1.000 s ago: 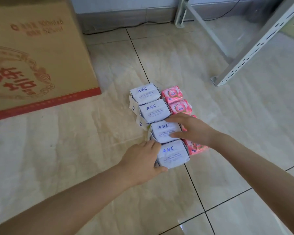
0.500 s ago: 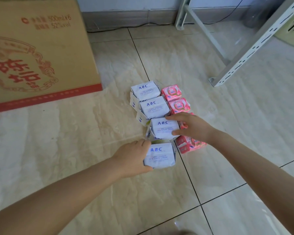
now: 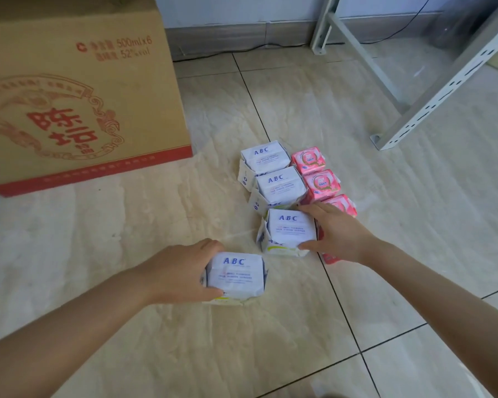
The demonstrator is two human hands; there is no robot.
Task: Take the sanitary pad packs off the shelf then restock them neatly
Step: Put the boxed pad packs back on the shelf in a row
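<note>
Your left grip [image 3: 179, 271] is curled round the left side of the nearest white ABC pack [image 3: 236, 278], which lies apart from the row on the floor [image 3: 127, 225]. Your right grip [image 3: 339, 234] clasps the next white pack [image 3: 291, 229], with its fingers over the far edge and its thumb at the near corner. The pink packs [image 3: 322, 183] lie just beside it.
</note>
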